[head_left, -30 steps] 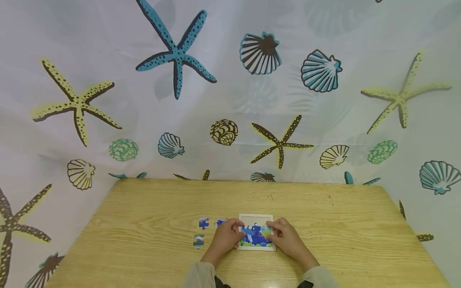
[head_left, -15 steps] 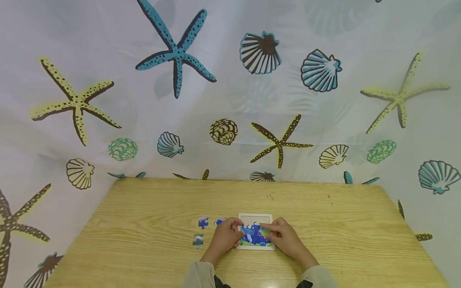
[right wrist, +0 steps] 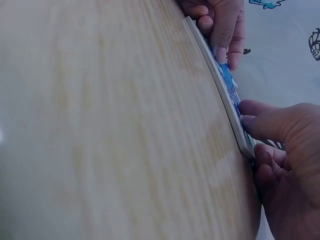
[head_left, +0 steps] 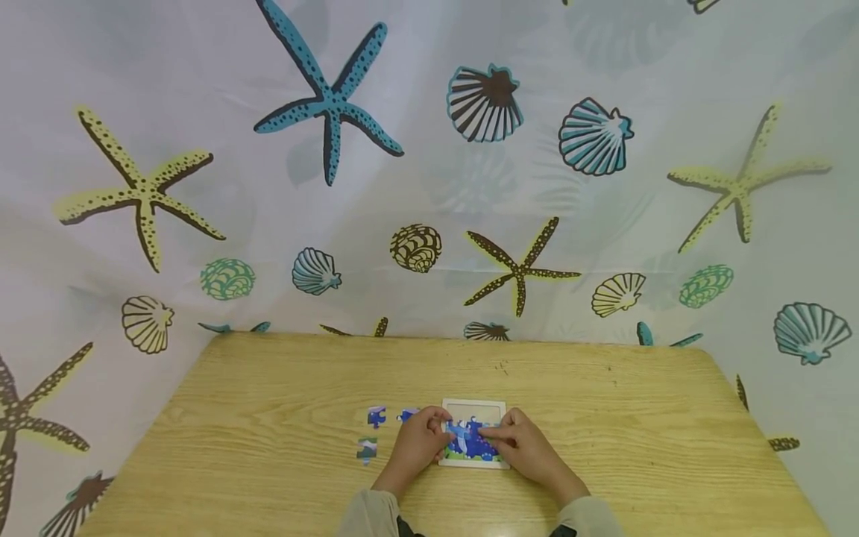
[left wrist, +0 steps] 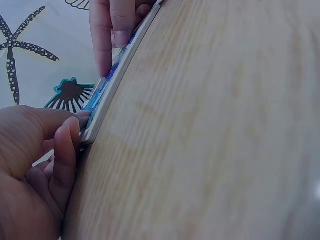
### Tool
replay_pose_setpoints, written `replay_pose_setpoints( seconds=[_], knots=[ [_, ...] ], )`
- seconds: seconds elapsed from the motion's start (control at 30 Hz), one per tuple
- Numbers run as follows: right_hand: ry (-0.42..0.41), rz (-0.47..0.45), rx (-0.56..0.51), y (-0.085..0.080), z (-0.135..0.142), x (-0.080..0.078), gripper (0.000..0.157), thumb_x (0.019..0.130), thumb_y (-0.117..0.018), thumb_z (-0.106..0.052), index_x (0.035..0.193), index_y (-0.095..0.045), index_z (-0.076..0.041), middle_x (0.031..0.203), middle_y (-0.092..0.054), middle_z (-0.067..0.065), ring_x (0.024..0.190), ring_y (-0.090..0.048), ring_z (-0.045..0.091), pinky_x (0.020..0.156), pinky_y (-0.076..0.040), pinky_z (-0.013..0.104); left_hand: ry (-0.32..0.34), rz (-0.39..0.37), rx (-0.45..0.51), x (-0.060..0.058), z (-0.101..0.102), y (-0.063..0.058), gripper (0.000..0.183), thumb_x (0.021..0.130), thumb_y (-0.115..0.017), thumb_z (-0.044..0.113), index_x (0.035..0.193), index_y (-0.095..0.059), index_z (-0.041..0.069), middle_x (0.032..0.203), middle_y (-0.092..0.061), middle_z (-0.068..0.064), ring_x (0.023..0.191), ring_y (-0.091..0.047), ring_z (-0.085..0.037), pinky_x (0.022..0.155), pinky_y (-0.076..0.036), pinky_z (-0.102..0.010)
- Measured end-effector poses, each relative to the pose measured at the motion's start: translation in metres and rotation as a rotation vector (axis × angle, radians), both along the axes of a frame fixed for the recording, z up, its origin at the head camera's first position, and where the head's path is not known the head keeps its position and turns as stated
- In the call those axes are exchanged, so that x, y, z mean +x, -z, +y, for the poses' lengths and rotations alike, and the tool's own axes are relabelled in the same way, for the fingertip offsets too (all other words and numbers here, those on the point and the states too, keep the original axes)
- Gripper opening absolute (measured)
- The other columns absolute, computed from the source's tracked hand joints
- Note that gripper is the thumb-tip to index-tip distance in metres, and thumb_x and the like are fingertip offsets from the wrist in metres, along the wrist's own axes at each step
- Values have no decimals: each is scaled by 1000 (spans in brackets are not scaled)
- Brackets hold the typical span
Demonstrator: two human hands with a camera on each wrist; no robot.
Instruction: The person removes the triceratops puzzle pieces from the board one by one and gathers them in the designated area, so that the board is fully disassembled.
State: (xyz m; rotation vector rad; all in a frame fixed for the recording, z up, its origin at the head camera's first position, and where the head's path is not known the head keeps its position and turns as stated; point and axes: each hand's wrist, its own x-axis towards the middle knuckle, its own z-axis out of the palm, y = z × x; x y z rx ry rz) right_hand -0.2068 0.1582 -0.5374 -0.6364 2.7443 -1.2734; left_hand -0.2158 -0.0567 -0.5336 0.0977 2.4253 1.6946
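A jigsaw puzzle with a blue cartoon picture [head_left: 463, 446] lies in a white-rimmed tray [head_left: 474, 401] on the table. Pieces fill its lower part, while a pale strip of bare tray shows along the top. My left hand [head_left: 419, 443] holds the tray's left edge, its thumb on the puzzle face and its other fingers curled beside the rim. From the right, my right hand [head_left: 535, 450] presses the puzzle with an extended index finger, its thumb also touching the surface. In the right wrist view its remaining fingers [right wrist: 267, 162] fold near the tray's corner. Some puzzle is hidden under both hands.
Left of the tray lie loose jigsaw pieces: one with purple and blue [head_left: 376, 416], one greenish-grey [head_left: 366, 450], and a blue one [head_left: 406, 415] partly behind my left hand. The wooden table [head_left: 268, 403] meets a shell-and-starfish cloth [head_left: 376, 201] at the back and sides.
My right index finger has slid left across the puzzle, from the tray's upper right towards its middle. My left hand keeps its hold on the tray. The loose pieces lie as before.
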Motion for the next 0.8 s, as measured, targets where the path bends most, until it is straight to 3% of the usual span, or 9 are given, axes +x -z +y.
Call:
replay_pose_setpoints(
  seconds=[0.4,0.57,0.7,0.8],
  knots=[
    [-2,6,-3,-1,-2,1,24,90,-62,-5,112,-71,-8,82,-39,-1,68,-36,8,58,-35,21,-19,97,-28,0,-1,6,20,81,-69,0,100,-62,4,69,-47,-2,46,-47,-10,43,-41,-21],
    [-2,18,-10,0,-3,0,24,89,-63,-4,111,-71,-7,82,-38,-1,68,-36,8,58,-35,21,-64,125,-66,-1,-2,7,15,82,-71,6,95,-65,8,81,-52,-3,64,-49,-12,56,-43,-24],
    [6,32,1,2,-2,0,24,89,-63,-5,111,-71,-8,82,-38,-2,69,-36,8,59,-35,20,-78,79,17,-2,-4,9,8,85,-69,9,92,-66,8,88,-61,-4,73,-54,-14,64,-47,-27],
    [16,35,9,2,-2,0,24,89,-64,-5,111,-71,-8,82,-38,-2,70,-36,8,59,-35,20,-79,46,92,-4,-6,11,8,86,-69,11,91,-67,5,86,-65,-4,70,-56,-14,61,-49,-26]
  ],
)
